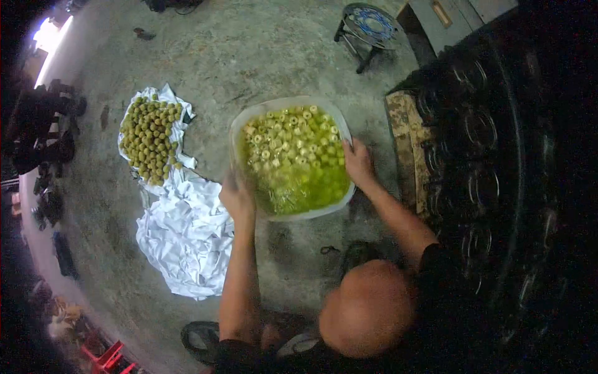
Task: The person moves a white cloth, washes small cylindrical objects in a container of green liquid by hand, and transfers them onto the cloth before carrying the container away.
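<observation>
Tub (306, 215), one: green liquid (311, 190), ringed pieces (291, 138); between my hands. Left hand (237, 198): clasping its side, blurred. Right hand (359, 163): pinching its rim. Hazard: tilt or slippery grip, slopping liquid towards white cloth (187, 234).

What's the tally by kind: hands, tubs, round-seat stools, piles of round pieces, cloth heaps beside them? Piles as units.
Hands: 2 (left hand, right hand)
Tub: 1
Stool: 1
Pile of round green-brown pieces: 1
Heap of white cloth: 1
Total: 6
</observation>
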Tool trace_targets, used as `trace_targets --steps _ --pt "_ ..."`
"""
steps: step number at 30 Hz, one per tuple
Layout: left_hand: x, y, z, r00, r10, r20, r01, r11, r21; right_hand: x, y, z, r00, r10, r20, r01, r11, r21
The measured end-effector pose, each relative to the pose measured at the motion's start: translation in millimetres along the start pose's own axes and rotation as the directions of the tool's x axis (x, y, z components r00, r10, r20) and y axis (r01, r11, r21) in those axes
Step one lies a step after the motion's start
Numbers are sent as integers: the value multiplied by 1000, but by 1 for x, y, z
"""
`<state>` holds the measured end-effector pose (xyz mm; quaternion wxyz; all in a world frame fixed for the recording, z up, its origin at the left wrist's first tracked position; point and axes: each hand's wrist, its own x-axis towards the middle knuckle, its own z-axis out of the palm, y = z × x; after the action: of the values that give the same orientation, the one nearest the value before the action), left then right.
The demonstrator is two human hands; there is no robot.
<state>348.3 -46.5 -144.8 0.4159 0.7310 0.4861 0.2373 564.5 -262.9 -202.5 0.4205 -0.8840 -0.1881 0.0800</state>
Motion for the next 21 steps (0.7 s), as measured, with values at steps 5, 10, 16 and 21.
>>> trace_targets --steps 5,10,16,21 --pt "16 2 6 990 113 -85 -117 992 -37 41 -31 12 981 181 74 -183 983 28" --pt "25 13 11 996 58 -71 -64 995 -79 48 -47 5 987 131 93 -126 990 -59" --pt "40 23 17 997 66 -46 -65 998 24 42 -35 12 998 44 40 -41 996 -75" --pt "43 -3 17 981 187 -48 -180 975 133 55 -80 -12 836 440 328 -389 896 -213"
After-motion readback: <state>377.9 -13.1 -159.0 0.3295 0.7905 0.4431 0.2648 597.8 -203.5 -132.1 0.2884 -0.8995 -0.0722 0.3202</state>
